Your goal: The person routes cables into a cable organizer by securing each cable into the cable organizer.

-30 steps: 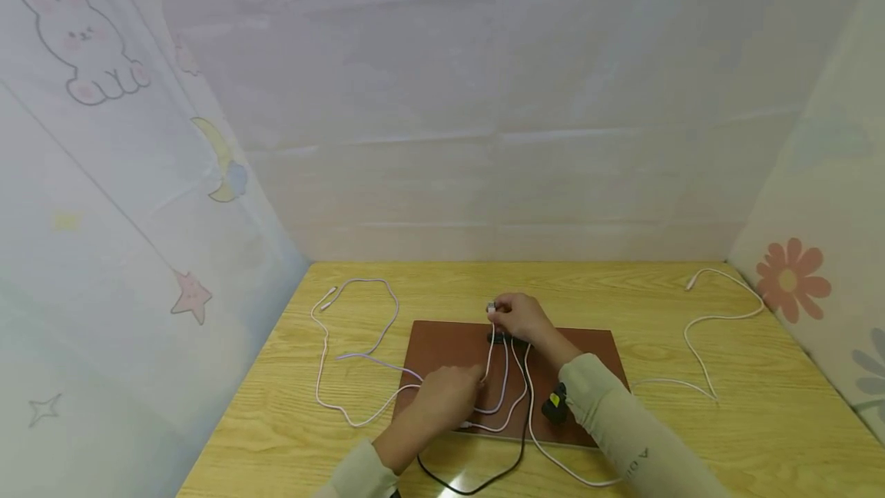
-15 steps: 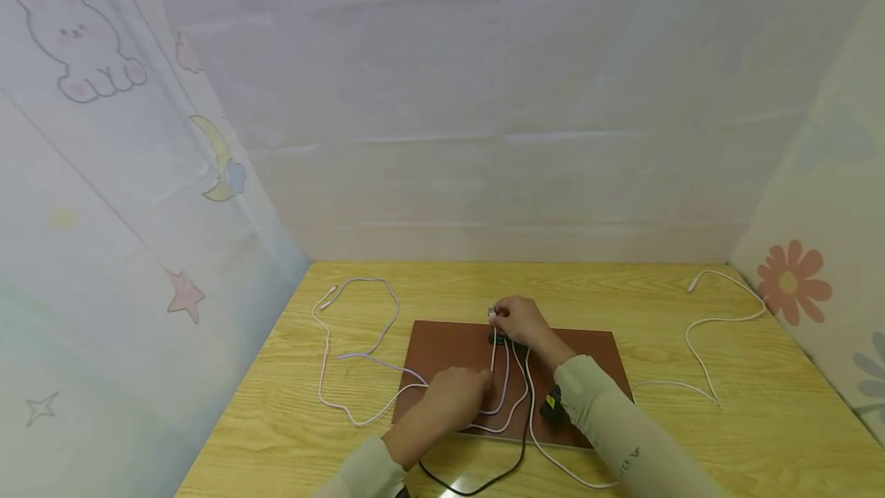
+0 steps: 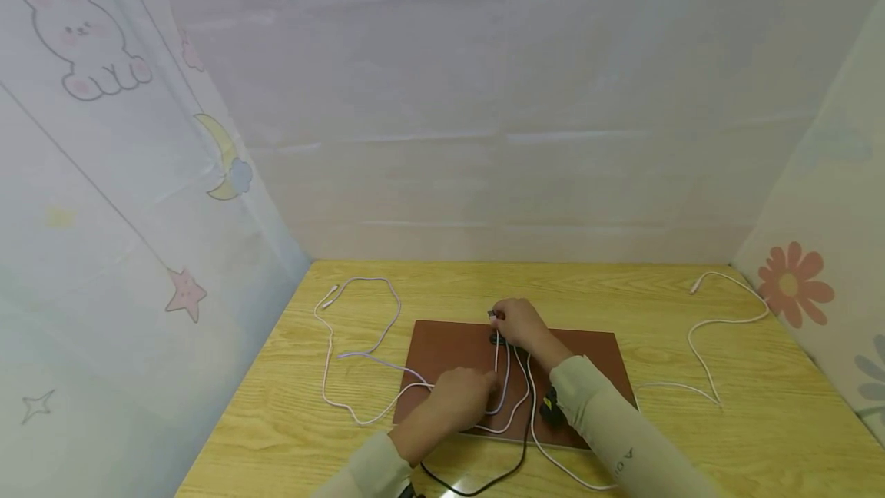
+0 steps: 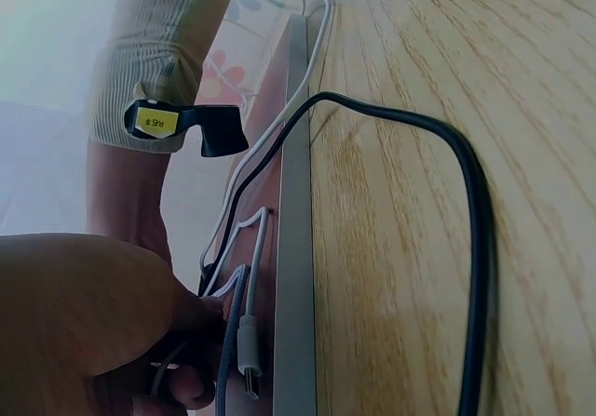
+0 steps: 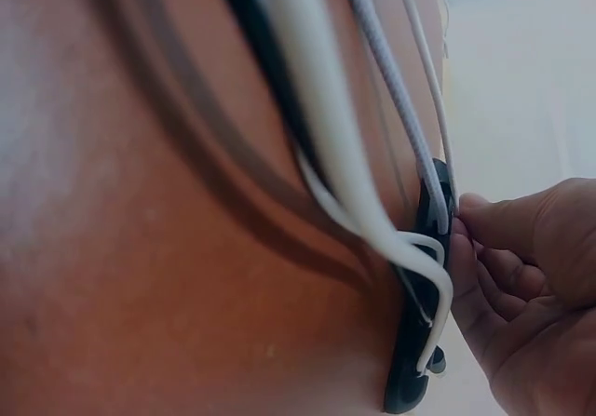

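Observation:
Near the far edge of the brown board, my right hand pinches the upper end of a thin white cable, just below its plug. My left hand holds the same cable lower down, over the board. In the left wrist view, the left fingers curl round a thin cord, and a pale small-plug connector hangs beside them. A black slotted cable holder lies at the right fingertips in the right wrist view. Several cables pass through it, among them a lavender cable and a thick white one.
Loose cable ends loop over the wooden table at the left. Another white cable snakes to the right. A black cable bends over the board's near edge. Patterned cloth walls surround the table.
My left hand has shifted a little to the right along the white cable, toward the right hand. The right hand keeps its pinch by the plug, moving only slightly.

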The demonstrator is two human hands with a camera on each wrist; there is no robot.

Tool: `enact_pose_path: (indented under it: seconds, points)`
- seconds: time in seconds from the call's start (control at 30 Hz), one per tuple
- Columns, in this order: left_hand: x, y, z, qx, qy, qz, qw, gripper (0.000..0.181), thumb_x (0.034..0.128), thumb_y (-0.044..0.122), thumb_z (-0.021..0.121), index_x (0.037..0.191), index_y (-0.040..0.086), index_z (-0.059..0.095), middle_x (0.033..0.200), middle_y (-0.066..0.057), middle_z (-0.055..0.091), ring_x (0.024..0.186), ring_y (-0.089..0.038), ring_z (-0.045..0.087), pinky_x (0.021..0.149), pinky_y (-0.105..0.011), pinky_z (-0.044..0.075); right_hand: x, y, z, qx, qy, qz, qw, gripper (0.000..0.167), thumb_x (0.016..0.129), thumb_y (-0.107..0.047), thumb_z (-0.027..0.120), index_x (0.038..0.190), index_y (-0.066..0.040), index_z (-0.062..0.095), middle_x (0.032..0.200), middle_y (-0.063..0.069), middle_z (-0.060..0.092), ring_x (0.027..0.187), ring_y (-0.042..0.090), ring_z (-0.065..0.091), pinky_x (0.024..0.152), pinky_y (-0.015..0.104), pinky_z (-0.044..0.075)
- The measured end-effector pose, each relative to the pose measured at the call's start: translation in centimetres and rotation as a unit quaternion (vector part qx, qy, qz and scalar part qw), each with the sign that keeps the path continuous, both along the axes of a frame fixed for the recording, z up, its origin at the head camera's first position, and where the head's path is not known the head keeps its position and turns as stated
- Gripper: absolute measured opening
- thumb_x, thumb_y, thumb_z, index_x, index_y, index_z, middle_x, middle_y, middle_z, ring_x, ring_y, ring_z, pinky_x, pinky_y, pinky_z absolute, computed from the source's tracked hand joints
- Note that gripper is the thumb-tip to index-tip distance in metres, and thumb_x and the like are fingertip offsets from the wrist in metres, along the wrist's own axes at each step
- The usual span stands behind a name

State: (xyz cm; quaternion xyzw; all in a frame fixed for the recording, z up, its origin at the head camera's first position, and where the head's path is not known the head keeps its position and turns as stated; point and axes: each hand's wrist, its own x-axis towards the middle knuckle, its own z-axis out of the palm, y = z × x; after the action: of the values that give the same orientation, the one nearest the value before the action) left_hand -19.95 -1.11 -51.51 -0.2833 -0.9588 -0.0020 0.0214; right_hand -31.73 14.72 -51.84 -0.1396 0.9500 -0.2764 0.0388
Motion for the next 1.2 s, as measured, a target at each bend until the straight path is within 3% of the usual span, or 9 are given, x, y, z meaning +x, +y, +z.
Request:
enact_pose_path:
  seconds: [0.27,0.67,1.2]
  points:
    - [-0.21,0.06,-0.22,-0.020,-0.007,0.000,0.9998,0.008,0.0922,0.019,0.069,0.090,0.026,0.066,0.076,0.003,0.067,0.065,-0.018,0.064,0.051,-0.034,0.049,-0.07,-0.10,-0.14,0.013,0.006,0.010,0.9998,0.005,0.097,-0.014,0.069,0.093,-0.012,0.073,0.086,0.004,0.068,0.068,0.017,0.057,0.061,0.033,0.046]
    - [0.27,0.35,0.04,-0.057,0.029,-0.011,0.9979,0.010,0.0875,0.020,0.073,0.083,0.024,0.064,0.074,0.002,0.067,0.064,-0.018,0.065,0.049,-0.035,0.050,0.07,-0.24,-0.34,0.020,0.005,0.014,0.9997,0.005,0.097,-0.014,0.069,0.099,-0.011,0.072,0.091,0.006,0.069,0.076,0.019,0.059,0.066,0.036,0.048]
    - [-0.06,0.36,-0.71,-0.057,-0.014,0.003,0.9983,0.009,0.0934,0.021,0.068,0.088,0.022,0.061,0.080,0.000,0.068,0.066,-0.020,0.065,0.051,-0.037,0.050,0.26,-0.59,-0.05,0.015,-0.002,-0.015,0.9998,0.011,0.097,-0.014,0.069,0.104,-0.007,0.072,0.097,0.011,0.070,0.074,0.019,0.058,0.063,0.034,0.046]
